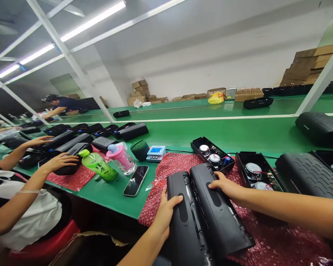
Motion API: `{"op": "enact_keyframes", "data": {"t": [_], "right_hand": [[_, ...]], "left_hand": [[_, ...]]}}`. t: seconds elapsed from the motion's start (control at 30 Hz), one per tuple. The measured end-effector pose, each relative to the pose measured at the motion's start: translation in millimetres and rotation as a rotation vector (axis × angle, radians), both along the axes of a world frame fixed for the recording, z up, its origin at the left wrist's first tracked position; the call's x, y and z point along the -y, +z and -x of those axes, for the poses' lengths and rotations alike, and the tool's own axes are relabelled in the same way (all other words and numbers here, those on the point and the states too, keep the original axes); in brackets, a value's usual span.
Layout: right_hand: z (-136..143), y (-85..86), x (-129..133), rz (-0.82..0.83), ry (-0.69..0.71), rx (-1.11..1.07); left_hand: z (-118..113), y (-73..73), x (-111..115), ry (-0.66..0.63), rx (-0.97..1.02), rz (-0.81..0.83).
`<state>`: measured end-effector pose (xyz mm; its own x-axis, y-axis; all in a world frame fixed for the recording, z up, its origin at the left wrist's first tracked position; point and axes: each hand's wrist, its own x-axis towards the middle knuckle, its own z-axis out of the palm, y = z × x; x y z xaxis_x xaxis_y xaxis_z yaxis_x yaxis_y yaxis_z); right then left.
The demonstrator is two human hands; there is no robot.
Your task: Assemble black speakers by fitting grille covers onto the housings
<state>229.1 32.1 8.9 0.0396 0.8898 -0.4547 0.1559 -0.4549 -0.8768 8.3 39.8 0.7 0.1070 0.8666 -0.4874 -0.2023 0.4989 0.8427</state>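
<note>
Two long black speaker housings lie side by side on red bubble wrap (269, 240) in front of me. My left hand (163, 214) grips the left edge of the left housing (183, 225), thumb on top. My right hand (227, 186) rests flat on the right housing (216, 210), fingers near its oval slot. Just beyond, an open speaker shell (212, 153) shows two round drivers and wires, and a second open shell (256, 173) sits to its right.
A phone (135, 180), green bottle (98, 166), pink bottle (121, 157) and small blue scale (156, 153) stand on the green bench (183, 129) to the left. A co-worker's hands (62, 161) handle black housings at far left. Finished speakers (308, 173) lie at right; cardboard boxes (308, 66) behind.
</note>
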Motion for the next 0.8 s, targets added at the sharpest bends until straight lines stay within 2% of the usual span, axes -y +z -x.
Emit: {"op": "enact_keyframes", "data": {"t": [0.2, 0.47, 0.63, 0.8], "right_hand": [[9.6, -1.4, 1.8, 0.052, -0.169, -0.188], [11.6, 1.5, 3.0, 0.049, -0.241, -0.254], [9.7, 6.0, 4.9, 0.06, -0.213, -0.296], [0.4, 5.7, 11.5, 0.063, -0.105, -0.32]], "left_hand": [[-1.9, -1.1, 0.6, 0.012, 0.018, 0.013], [-4.0, 3.0, 0.8, 0.01, -0.031, 0.031], [-4.9, 4.2, 1.3, -0.001, -0.04, 0.018], [-3.9, 3.4, 1.4, 0.0, -0.038, 0.006]]}}
